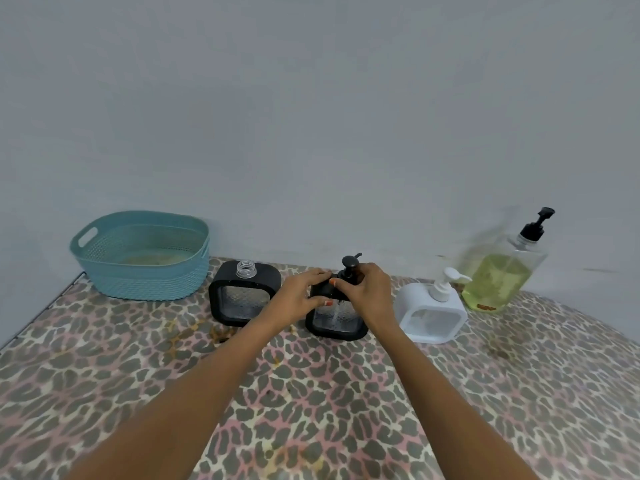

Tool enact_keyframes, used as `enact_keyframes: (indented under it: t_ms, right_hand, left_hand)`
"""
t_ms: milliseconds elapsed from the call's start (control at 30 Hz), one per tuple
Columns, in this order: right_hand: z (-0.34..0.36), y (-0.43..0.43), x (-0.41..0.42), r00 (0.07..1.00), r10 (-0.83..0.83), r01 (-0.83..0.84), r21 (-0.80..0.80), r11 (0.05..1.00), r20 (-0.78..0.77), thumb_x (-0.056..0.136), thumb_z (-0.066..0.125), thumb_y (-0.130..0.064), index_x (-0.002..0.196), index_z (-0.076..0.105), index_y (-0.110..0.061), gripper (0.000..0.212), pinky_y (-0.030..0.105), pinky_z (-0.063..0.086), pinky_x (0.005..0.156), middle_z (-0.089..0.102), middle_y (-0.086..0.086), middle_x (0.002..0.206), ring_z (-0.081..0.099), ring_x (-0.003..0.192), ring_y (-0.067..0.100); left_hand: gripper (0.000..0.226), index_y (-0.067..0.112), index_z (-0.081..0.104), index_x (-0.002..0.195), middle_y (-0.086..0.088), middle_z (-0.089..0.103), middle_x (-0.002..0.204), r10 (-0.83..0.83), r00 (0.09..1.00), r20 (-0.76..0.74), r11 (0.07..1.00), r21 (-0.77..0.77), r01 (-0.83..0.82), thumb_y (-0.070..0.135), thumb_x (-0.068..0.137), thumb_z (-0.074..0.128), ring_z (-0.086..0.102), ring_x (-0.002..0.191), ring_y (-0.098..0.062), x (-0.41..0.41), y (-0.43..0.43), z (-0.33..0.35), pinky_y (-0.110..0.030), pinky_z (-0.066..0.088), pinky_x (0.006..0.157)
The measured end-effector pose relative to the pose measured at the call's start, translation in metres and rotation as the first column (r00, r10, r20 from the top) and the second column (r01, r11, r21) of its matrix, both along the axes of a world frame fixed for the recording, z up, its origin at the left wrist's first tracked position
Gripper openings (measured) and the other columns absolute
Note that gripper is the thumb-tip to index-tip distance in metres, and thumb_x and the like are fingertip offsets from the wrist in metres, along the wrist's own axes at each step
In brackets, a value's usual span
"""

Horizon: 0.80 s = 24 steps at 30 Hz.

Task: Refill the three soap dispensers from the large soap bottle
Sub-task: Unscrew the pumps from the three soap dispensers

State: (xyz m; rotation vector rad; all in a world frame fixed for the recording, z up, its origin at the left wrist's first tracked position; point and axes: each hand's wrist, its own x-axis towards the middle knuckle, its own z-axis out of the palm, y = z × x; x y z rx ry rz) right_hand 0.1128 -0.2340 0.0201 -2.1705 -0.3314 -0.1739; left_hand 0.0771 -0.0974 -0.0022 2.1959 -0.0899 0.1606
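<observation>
The middle black dispenser [337, 320] is held upright on the leopard-print cloth [311, 393] by both hands. It is gripped at its top left shoulder by the left hand [301, 292], fingers over the top and thumb on the front face. The collar of its black pump [348, 266] is enclosed by the curled fingers of the right hand [367, 289].

1 more black dispenser [242, 299] is set just to the left, its clear threaded neck [246, 269] uncapped. A white dispenser [431, 317] with a white pump is placed to the right. The large soap bottle [502, 271], partly filled with yellow-green liquid, is stood far right against the wall [311, 116]. A small orange mark low on its front is too blurred to be read.

A teal basket [145, 278] is set far left, close to the table's left edge, where a thin metal strip is seen. The far edge is closed off by the wall. Narrow gaps are left between the 3 dispensers, and the widest stretch of cloth is found near, beneath the forearms.
</observation>
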Motion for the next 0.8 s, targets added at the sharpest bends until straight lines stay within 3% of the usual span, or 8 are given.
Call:
enact_keyframes:
  t_ms: [233,400,467,633,800]
  right_hand:
    - [0.004,-0.005,0.004,0.995,0.101,-0.102,-0.023,0.995,-0.024,0.079,0.071,-0.011,0.105,0.066,0.0,0.029,0.008,0.034,0.066,0.065,0.015,0.107,0.055,0.087,0.016]
    - [0.009,-0.012,0.01,0.966,0.199,-0.197,0.031,0.98,-0.166,0.08,0.067,-0.005,0.114,0.063,-0.007,0.033,0.022,0.044,0.086,0.065,0.011,0.112,0.06,0.107,0.022]
    - [0.005,-0.011,0.009,0.96,0.199,-0.193,0.047,0.98,-0.2,0.082,0.067,-0.012,0.117,0.06,-0.009,0.036,0.024,0.044,0.088,0.063,0.008,0.114,0.058,0.108,0.02]
    - [-0.001,0.001,0.005,0.998,0.029,-0.03,-0.017,0.999,-0.051,0.073,0.076,-0.03,0.108,0.056,-0.007,0.047,0.02,0.035,0.073,0.052,0.006,0.103,0.049,0.09,0.016]
    - [0.001,0.0,0.003,0.999,0.025,-0.025,0.007,1.0,-0.03,0.077,0.071,-0.017,0.104,0.06,-0.002,0.032,0.01,0.036,0.059,0.058,0.005,0.095,0.05,0.083,0.014]
  left_hand:
    - [0.055,0.007,0.047,0.13,-0.006,0.046,0.138,0.0,1.0,-0.004,0.999,-0.046,0.0,0.009,0.079,0.068,0.037,0.132,-0.015,0.0,0.003,-0.004,0.002,0.019,0.091]
    - [0.055,0.007,0.047,0.13,-0.007,0.046,0.138,0.008,1.0,0.009,0.999,-0.051,-0.008,0.009,0.079,0.067,0.037,0.13,-0.013,0.0,0.002,-0.006,0.0,0.02,0.09]
    - [0.056,0.009,0.047,0.13,-0.006,0.045,0.139,0.014,1.0,0.003,0.998,-0.056,-0.014,0.01,0.079,0.068,0.037,0.132,-0.016,0.001,0.001,-0.005,-0.003,0.021,0.092]
    - [0.057,0.018,0.048,0.13,-0.004,0.043,0.142,0.022,1.0,-0.016,0.998,-0.061,-0.023,0.016,0.077,0.07,0.034,0.135,-0.015,0.001,0.003,-0.008,-0.022,0.024,0.108]
    - [0.058,0.012,0.048,0.13,-0.004,0.045,0.14,0.035,0.999,-0.004,0.996,-0.081,-0.035,0.012,0.077,0.07,0.036,0.132,-0.013,0.001,0.003,-0.007,-0.008,0.023,0.098]
